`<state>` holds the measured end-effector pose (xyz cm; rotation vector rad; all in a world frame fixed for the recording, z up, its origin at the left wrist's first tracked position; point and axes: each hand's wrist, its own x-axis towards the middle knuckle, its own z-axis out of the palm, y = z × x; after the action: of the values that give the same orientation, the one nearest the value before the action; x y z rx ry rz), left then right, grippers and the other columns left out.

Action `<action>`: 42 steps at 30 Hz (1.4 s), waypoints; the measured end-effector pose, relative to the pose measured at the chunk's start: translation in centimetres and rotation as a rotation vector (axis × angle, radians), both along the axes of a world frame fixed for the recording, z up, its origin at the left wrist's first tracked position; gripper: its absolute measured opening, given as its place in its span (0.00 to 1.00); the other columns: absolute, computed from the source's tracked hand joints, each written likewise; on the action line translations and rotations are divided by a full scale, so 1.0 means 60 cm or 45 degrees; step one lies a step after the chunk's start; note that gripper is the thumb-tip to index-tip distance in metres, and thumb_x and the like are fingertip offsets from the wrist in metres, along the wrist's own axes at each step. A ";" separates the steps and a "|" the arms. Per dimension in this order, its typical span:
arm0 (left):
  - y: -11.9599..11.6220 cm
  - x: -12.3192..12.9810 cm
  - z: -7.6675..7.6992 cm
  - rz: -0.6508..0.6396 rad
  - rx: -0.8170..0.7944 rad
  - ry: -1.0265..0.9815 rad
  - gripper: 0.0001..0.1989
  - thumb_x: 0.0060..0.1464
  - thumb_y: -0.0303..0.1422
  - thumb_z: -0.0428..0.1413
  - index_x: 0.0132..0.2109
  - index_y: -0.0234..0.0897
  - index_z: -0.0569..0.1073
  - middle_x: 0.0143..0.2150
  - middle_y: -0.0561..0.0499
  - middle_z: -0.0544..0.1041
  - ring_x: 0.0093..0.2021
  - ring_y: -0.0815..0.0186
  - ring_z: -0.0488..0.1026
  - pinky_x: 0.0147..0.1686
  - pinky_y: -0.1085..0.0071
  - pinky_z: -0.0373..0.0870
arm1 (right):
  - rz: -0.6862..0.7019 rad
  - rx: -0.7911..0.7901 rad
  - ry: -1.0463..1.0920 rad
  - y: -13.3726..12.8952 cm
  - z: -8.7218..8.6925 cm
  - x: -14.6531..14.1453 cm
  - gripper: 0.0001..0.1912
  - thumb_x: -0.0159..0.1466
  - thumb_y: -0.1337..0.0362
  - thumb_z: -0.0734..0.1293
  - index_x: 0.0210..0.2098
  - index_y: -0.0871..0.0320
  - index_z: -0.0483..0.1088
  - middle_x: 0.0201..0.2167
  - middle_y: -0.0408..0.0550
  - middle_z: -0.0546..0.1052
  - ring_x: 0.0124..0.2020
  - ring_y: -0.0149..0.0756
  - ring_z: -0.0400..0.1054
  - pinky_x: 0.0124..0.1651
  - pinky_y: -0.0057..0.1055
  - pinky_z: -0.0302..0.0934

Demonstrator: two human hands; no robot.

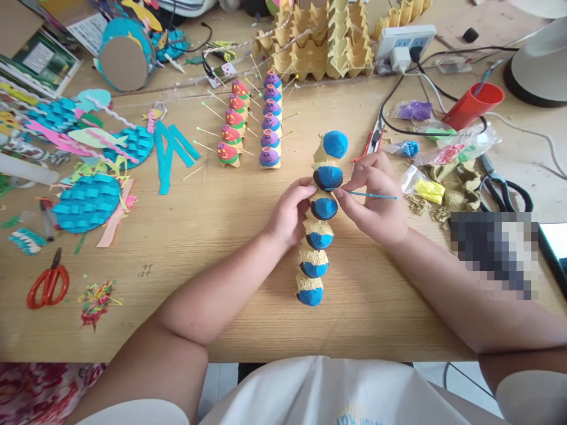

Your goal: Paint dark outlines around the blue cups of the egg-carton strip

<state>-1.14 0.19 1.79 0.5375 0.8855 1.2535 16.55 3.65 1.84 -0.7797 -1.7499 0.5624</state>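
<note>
A strip of egg-carton cups (pixel 317 226) runs lengthwise on the table in front of me, with blue clay on each cup and dark edging along several of them. My left hand (pixel 290 213) grips the strip from its left side near the second and third cups, thumb on top. In my right hand (pixel 376 203) is a thin blue modelling tool (pixel 374 195), pinched between thumb and fingers. The tool's tip meets the lower edge of the second cup's blue clay. Some fingers of my left hand are hidden behind the strip.
Two decorated carton strips, one red-green (pixel 230 136) and one purple (pixel 270 123), stand behind with pins sticking out. Red-handled scissors (pixel 49 283) and woven blue discs (pixel 87 202) lie left. At right are a red cup (pixel 473 106), black-handled scissors (pixel 505 189), clay packets and cables.
</note>
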 end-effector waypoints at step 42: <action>0.004 -0.005 0.011 -0.059 -0.062 0.115 0.21 0.47 0.58 0.71 0.31 0.48 0.79 0.28 0.48 0.82 0.36 0.50 0.84 0.34 0.57 0.78 | 0.076 -0.172 0.238 -0.001 -0.008 -0.015 0.20 0.60 0.44 0.81 0.32 0.51 0.76 0.36 0.46 0.82 0.42 0.41 0.77 0.52 0.46 0.75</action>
<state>-1.43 0.43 2.48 0.5767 0.9717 1.1703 15.63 3.62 1.36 -0.7451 -1.5786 0.7759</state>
